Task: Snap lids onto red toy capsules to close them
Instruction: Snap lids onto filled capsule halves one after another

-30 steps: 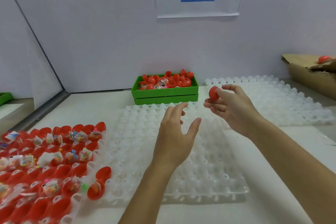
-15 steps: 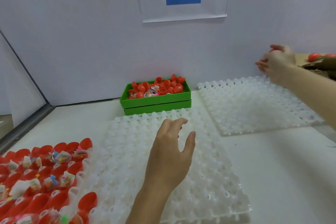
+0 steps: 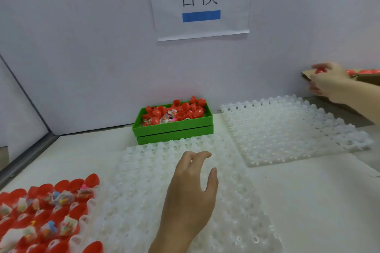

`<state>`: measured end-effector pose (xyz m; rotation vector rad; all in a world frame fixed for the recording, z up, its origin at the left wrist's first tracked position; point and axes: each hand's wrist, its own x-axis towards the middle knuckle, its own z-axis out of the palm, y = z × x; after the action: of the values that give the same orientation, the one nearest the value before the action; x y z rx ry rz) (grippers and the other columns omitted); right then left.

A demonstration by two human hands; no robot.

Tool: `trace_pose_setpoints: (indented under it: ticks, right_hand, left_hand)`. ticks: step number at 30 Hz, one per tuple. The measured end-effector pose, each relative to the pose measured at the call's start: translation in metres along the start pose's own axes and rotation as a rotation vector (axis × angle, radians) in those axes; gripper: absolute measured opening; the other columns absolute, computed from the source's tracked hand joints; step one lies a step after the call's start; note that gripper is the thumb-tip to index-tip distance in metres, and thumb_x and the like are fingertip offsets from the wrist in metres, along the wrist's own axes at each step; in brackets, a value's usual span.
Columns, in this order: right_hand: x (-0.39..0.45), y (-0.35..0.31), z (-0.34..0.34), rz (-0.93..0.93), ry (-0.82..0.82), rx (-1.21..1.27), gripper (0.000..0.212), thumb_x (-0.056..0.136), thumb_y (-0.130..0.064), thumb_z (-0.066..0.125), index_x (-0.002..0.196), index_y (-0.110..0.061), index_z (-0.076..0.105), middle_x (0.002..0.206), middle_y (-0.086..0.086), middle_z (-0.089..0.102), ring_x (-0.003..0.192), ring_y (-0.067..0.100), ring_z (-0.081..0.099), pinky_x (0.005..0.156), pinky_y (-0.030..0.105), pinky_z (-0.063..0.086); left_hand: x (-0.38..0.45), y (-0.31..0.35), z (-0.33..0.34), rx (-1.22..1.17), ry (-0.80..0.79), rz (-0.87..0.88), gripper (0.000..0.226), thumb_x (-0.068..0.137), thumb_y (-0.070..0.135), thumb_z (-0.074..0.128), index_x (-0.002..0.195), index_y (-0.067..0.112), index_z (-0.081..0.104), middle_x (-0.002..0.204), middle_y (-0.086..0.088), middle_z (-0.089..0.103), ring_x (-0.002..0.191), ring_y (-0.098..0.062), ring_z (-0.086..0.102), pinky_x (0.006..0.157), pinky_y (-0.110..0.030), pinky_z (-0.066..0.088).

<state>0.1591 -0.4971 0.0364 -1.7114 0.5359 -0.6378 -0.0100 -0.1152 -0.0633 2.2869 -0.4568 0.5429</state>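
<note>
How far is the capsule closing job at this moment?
Done: closed capsules lie in the cardboard box. In hand: the right hand holds a red capsule at that box; the left hand hovers empty. Left: many open red halves with toys wait in the left tray.

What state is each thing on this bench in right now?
Left hand: open, empty, over the near white tray.
Right hand: holding a red capsule at the cardboard box.
Green bin: heaped with red pieces.
Far white tray: empty.
</note>
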Motion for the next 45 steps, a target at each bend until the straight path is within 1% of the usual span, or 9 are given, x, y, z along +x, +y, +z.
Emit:
trace_pose_setpoints:
  ticks: [2,8,13,19,24,32,36,41,45]
  right_hand:
    - [-0.002,0.003,0.005,-0.059,0.008,-0.073,0.024,0.101,-0.016,0.05,0.123,-0.021,0.059,0.116,0.012,0.059,0.076,0.024,0.061,0.048,0.025,0.05]
    - [-0.007,0.012,0.008,-0.063,0.064,-0.11,0.017,0.103,-0.013,0.042,0.11,-0.027,0.046,0.104,0.014,0.061,0.062,0.02,0.067,0.068,0.04,0.059]
    - [0.0,0.011,0.006,-0.087,0.112,-0.064,0.007,0.102,-0.016,0.051,0.108,-0.019,0.05,0.111,0.014,0.062,0.073,0.022,0.069,0.047,0.022,0.052]
    - [0.016,0.001,-0.003,0.047,0.089,0.167,0.048,0.096,0.003,0.049,0.14,-0.016,0.047,0.141,0.018,0.049,0.086,0.022,0.065,0.065,0.024,0.053]
    - [0.003,-0.009,-0.002,0.176,0.007,0.304,0.075,0.095,0.007,0.045,0.147,-0.045,0.029,0.151,0.015,0.03,0.115,0.028,0.057,0.076,0.028,0.057]
    - [-0.096,-0.001,0.038,-0.083,-0.29,0.102,0.055,0.094,0.008,0.044,0.135,-0.028,0.052,0.134,0.017,0.051,0.09,0.025,0.065,0.083,0.039,0.054]
    - [-0.189,0.006,0.058,-0.298,-0.549,-0.037,0.039,0.095,-0.007,0.052,0.108,-0.041,0.068,0.111,-0.009,0.068,0.086,0.006,0.071,0.066,0.019,0.055]
    - [-0.29,0.017,0.072,-0.494,-0.854,-0.116,0.047,0.092,-0.002,0.055,0.092,-0.045,0.072,0.094,-0.02,0.072,0.087,0.002,0.069,0.071,0.017,0.053]
    - [-0.307,0.037,0.076,-0.695,-0.819,-0.264,0.048,0.089,0.003,0.061,0.102,-0.041,0.07,0.094,-0.023,0.07,0.09,-0.007,0.063,0.074,0.008,0.048]
  left_hand:
    - [0.001,0.0,0.001,0.005,0.0,0.001,0.031,0.096,0.039,0.055,0.127,0.042,0.054,0.114,0.036,0.04,0.109,0.016,0.043,0.07,-0.004,0.042]
    - [0.001,0.002,0.0,0.011,-0.008,-0.005,0.026,0.093,0.036,0.058,0.119,0.044,0.056,0.104,0.033,0.045,0.105,0.014,0.045,0.066,-0.008,0.041]
    - [0.001,0.004,0.0,0.008,-0.008,-0.018,0.026,0.091,0.031,0.063,0.111,0.046,0.056,0.101,0.028,0.048,0.099,0.011,0.049,0.067,-0.011,0.042]
    - [0.003,0.004,0.001,-0.005,0.002,-0.005,0.029,0.088,0.02,0.069,0.104,0.043,0.061,0.096,0.021,0.052,0.098,0.006,0.051,0.065,-0.01,0.041]
    - [0.004,0.001,0.002,-0.004,-0.004,0.024,0.045,0.086,0.003,0.065,0.096,0.046,0.059,0.095,0.019,0.052,0.093,0.0,0.054,0.063,-0.021,0.048]
    - [0.004,0.002,-0.002,0.034,-0.062,-0.034,0.036,0.092,0.017,0.059,0.091,0.052,0.051,0.098,0.026,0.052,0.098,0.01,0.05,0.074,-0.017,0.048]
    - [0.002,-0.001,-0.014,0.089,-0.049,-0.141,0.017,0.098,0.03,0.049,0.103,0.042,0.06,0.104,0.024,0.056,0.099,0.008,0.05,0.079,-0.005,0.038]
    - [0.004,-0.005,-0.027,0.077,0.005,-0.203,0.02,0.096,0.027,0.049,0.105,0.029,0.067,0.101,0.012,0.061,0.099,-0.002,0.051,0.085,-0.02,0.045]
    - [0.001,-0.011,-0.028,0.105,-0.092,-0.247,0.022,0.095,0.027,0.048,0.11,0.028,0.066,0.11,0.008,0.06,0.106,-0.008,0.053,0.087,-0.028,0.049]
